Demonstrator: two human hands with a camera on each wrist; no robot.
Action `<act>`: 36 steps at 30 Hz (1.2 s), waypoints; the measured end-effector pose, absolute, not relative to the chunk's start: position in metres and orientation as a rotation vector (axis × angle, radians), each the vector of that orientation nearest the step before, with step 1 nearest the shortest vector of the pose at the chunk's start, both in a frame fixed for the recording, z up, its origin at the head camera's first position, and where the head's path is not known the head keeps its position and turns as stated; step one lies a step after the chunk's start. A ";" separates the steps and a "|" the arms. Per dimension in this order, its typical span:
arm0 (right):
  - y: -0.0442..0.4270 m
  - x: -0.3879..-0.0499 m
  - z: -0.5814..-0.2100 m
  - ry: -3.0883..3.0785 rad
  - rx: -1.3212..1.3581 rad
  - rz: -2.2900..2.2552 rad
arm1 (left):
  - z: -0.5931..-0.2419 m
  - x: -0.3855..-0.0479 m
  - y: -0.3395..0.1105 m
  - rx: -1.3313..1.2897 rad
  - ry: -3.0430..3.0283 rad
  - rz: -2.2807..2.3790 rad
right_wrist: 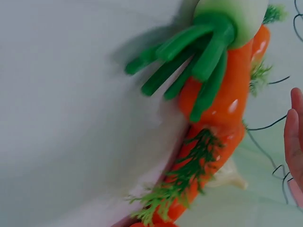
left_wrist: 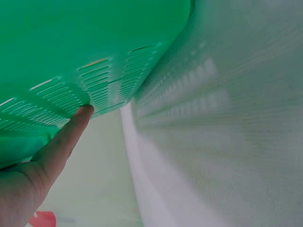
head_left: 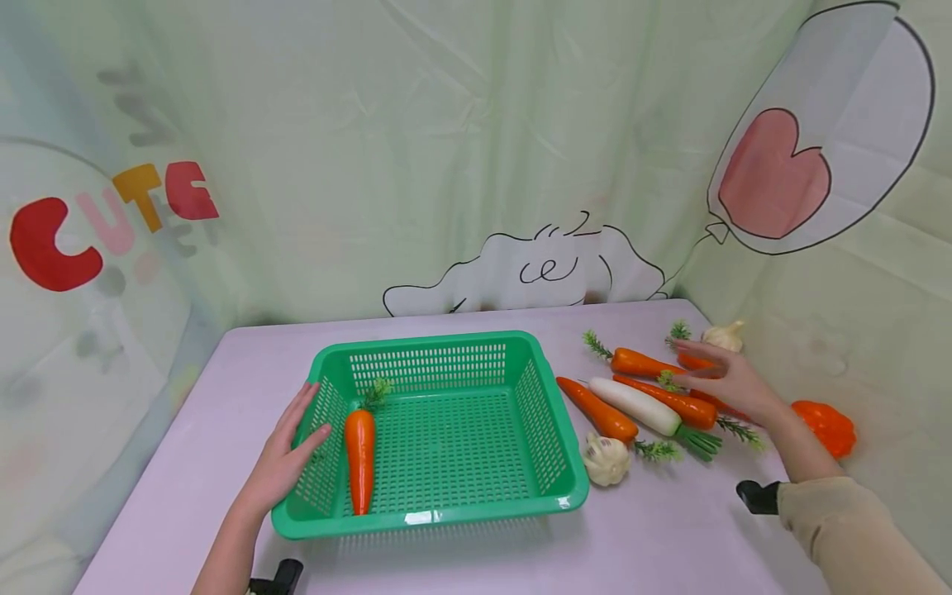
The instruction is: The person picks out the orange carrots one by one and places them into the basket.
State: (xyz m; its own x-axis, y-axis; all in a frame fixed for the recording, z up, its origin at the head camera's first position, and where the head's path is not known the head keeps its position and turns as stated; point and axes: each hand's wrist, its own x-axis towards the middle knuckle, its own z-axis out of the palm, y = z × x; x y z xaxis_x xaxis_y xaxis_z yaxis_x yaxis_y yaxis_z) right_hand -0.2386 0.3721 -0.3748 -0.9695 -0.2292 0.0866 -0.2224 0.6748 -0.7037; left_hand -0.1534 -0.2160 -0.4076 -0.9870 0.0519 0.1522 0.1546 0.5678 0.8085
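Observation:
A green basket (head_left: 476, 510) stands on the table with one carrot (head_left: 360, 463) lying at its left side. My left hand (head_left: 278, 463) rests against the basket's left wall, fingers straight; in the left wrist view a finger of that hand (left_wrist: 57, 151) touches the slotted wall (left_wrist: 109, 28). My right hand (head_left: 732, 384), fingers spread, is over the far right of the vegetable pile and appears to hold nothing. Beneath and beside it lie several carrots (head_left: 673, 402) and a white radish (head_left: 635, 405). The right wrist view shows the radish's green stalks (right_wrist: 213, 52), carrots (right_wrist: 232, 99) and fingertips (right_wrist: 294, 137).
One garlic bulb (head_left: 606, 459) sits by the basket's right wall, another (head_left: 723, 336) at the table's far right. An orange pepper-like vegetable (head_left: 825, 427) lies beyond the right forearm. A printed curtain (head_left: 335, 165) stands behind the table (head_left: 669, 529).

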 end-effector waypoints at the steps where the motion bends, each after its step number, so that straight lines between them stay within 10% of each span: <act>1: 0.375 -0.239 -0.376 2.866 -0.376 -1.199 | -0.408 -0.153 -0.216 -0.177 -2.682 -1.401; 36: 0.436 -0.266 -0.403 2.852 -0.110 -0.675 | -0.410 -0.154 -0.218 -0.179 -2.673 -1.429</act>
State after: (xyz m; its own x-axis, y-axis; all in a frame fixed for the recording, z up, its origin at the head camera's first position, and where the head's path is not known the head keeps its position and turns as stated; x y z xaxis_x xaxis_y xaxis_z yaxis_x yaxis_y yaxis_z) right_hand -0.2663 0.4363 -0.4033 -0.9755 -0.1197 -0.1845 -0.0242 0.8923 -0.4507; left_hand -0.1540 -0.2176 -0.4097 -0.9875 0.0540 0.1482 0.1533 0.5514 0.8201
